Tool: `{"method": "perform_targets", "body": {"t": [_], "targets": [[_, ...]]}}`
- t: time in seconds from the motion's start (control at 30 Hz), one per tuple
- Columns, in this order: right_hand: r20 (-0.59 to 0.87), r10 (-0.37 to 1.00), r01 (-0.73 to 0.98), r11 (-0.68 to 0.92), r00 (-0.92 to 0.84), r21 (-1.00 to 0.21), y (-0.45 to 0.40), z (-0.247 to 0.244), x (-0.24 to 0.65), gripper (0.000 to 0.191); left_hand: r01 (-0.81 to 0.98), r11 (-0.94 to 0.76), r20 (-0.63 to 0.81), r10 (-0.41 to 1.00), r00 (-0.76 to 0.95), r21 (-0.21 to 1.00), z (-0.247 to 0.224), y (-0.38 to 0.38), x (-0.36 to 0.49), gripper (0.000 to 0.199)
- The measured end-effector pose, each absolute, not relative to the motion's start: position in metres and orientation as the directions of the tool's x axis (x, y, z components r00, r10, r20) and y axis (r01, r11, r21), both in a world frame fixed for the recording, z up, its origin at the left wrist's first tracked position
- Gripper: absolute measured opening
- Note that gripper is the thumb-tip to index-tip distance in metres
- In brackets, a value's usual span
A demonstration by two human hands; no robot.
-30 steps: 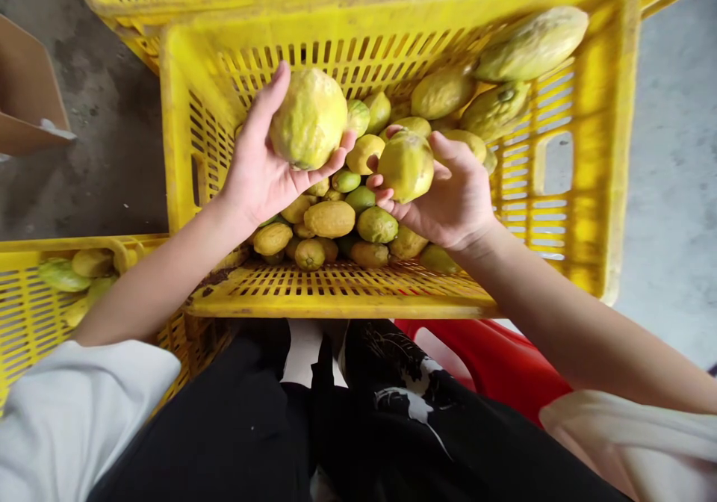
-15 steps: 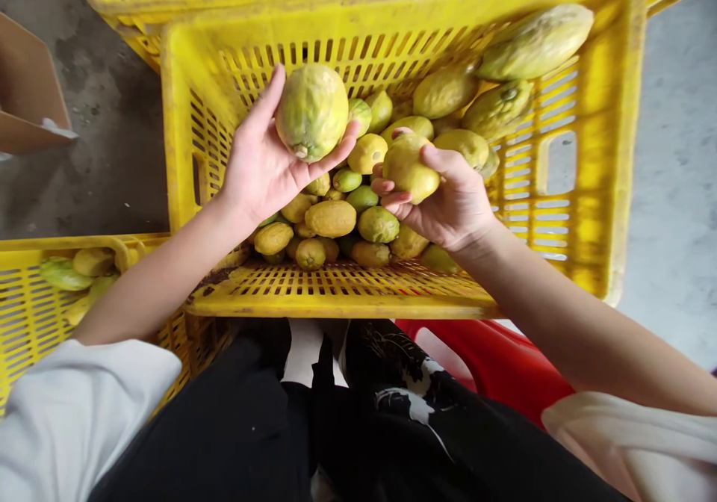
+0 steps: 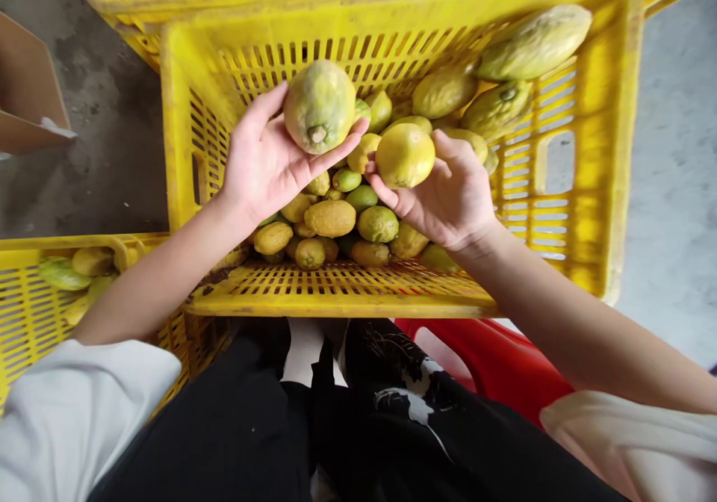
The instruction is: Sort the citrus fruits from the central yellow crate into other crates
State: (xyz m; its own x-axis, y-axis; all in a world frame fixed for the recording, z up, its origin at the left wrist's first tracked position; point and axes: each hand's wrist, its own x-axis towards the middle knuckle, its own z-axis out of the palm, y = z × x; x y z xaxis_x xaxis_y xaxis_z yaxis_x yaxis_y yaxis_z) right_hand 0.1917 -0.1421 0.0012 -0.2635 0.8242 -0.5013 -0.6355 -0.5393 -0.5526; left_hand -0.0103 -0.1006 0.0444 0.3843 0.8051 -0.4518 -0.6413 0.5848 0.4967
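My left hand [image 3: 274,155] cradles a large green-yellow fruit [image 3: 320,106], its stem end facing me, with the thumb and fingers around its sides. In my right hand [image 3: 448,188] lies a smaller yellow fruit [image 3: 405,157], resting on the fingers near the thumb. Both hands are above a yellow slatted crate [image 3: 336,306]. Inside it are several small yellow and green fruits, among them a yellow one [image 3: 330,219] and a green one [image 3: 378,224]. A long pale-green fruit [image 3: 538,42] leans in the far right corner.
Behind stands another yellow crate [image 3: 235,0] with green fruits. A third crate [image 3: 33,308] holds fruits at the lower left. An open cardboard box [image 3: 28,87] is at the far left. A red plastic object [image 3: 504,367] shows near my legs.
The large fruit has turned in my left hand, so its stem end faces me more and it sits slightly further right. The yellow fruit has rolled in my right hand, whose fingers have loosened.
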Motion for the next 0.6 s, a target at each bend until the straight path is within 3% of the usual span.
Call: {"method": "perform_targets", "body": {"t": [0.17,0.33,0.47,0.6], "targets": [[-0.464,0.816,-0.659,-0.563,-0.345,-0.499,-0.140,-0.007,0.199,0.027,-0.583,0.629,-0.541,0.765,0.348,0.514,0.046,-0.099,-0.010,0.041],[-0.453,0.800,-0.609,-0.596,-0.394,-0.523,-0.138,-0.011,0.205,0.015,-0.545,0.657,-0.628,0.728,0.276,0.522,0.046,-0.098,-0.011,0.045],[-0.436,0.831,-0.634,-0.549,-0.344,-0.545,-0.140,-0.011,0.202,0.023,-0.559,0.662,-0.620,0.723,0.303,0.499,0.047,-0.098,-0.010,0.045],[-0.420,0.849,-0.639,-0.522,-0.322,-0.565,-0.142,-0.008,0.197,0.019,-0.597,0.640,-0.576,0.746,0.333,0.484,0.047,-0.098,-0.007,0.047]]}}
